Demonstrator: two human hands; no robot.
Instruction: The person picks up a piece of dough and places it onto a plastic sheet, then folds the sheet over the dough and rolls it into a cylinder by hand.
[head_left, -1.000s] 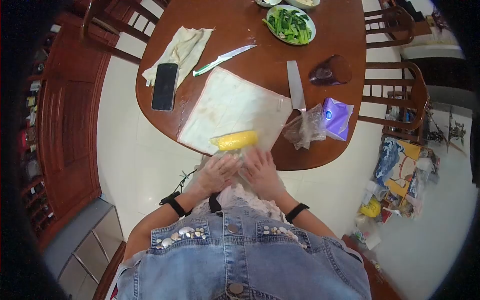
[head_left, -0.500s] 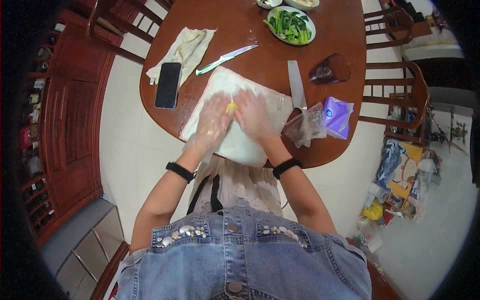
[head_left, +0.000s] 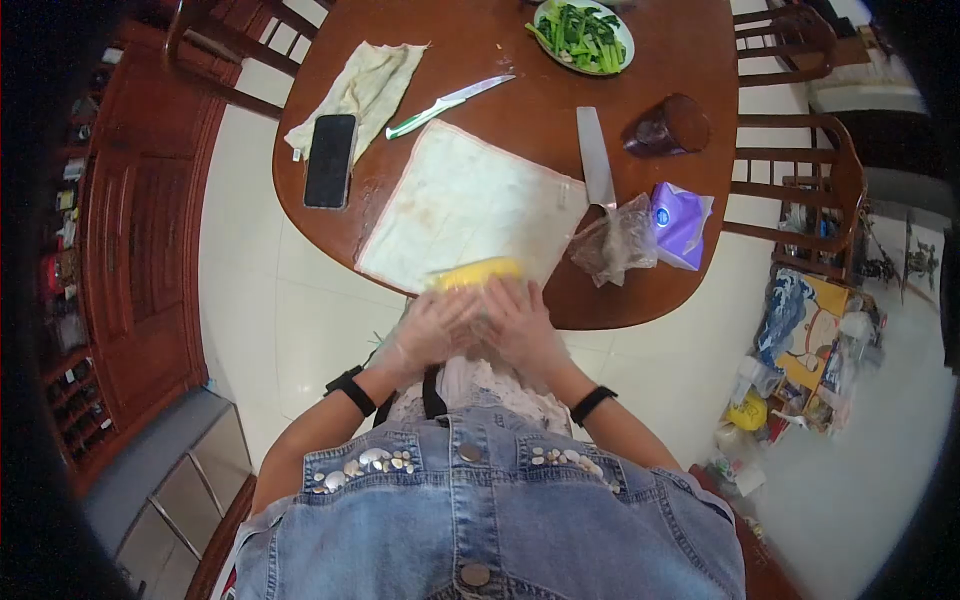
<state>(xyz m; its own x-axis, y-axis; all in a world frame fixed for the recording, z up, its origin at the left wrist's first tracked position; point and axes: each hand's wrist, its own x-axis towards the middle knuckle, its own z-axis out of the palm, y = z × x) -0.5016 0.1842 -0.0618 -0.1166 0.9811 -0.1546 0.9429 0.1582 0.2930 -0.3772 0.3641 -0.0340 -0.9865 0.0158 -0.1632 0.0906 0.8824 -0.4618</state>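
Note:
A long yellow item (head_left: 477, 272) lies at the near edge of a white cloth (head_left: 465, 205) with a pink border. My left hand (head_left: 437, 325), in a clear plastic glove, has its fingers against the item's near left side. Beside it, my right hand (head_left: 520, 325) touches the near right side with fingers spread. The fingertips are partly blurred, and the palms cover whatever is under them. Left of the cloth's top corner is a knife (head_left: 447, 107) with a white and green handle. A wide-bladed cleaver (head_left: 596, 160) lies right of the cloth, its handle under crumpled clear plastic (head_left: 618, 242).
A black phone (head_left: 330, 162) rests on a beige cloth (head_left: 375, 85) at the left. On the right are a dark glass (head_left: 668, 127) and a purple tissue pack (head_left: 680, 226). A plate of greens (head_left: 580, 38) stands at the back. Wooden chairs (head_left: 800, 180) flank the table.
Both hands have moved back toward my body, from the cloth's middle to its near edge. Much more of the yellow item shows now, and it lies nearer to me. The cloth's middle is uncovered.

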